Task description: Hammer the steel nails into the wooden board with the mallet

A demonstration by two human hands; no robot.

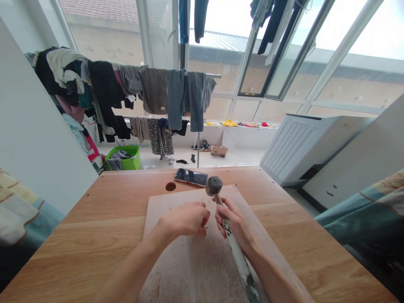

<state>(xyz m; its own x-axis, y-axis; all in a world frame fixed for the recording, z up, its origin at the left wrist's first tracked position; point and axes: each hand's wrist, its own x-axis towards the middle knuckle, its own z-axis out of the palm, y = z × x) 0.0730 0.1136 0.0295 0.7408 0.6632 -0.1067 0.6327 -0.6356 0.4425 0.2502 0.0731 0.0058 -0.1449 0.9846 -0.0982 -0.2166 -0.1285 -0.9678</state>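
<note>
My right hand [232, 219] is closed round the handle of a rubber mallet [214, 186]. The mallet's dark round head points away from me, and its long handle with flaking white paint runs back under my forearm. Beside it, my left hand [186, 219] hovers over or rests on a pale wooden board [202, 265], its fingers curled in. Thin nail-like slivers show near the fingertips of both hands, too small to make out surely. Whether my left fingers pinch one is hidden. Several small dark specks dot the board, which lies on the wooden table [110, 235].
A phone [191, 177] lies behind the board, next to a round hole [171, 186] in the tabletop. Beyond the table stand a loaded clothes rack [154, 90], a green basket [135, 158] and a white ribbed cabinet [290, 139]. Curtains [366, 206] hang at both sides.
</note>
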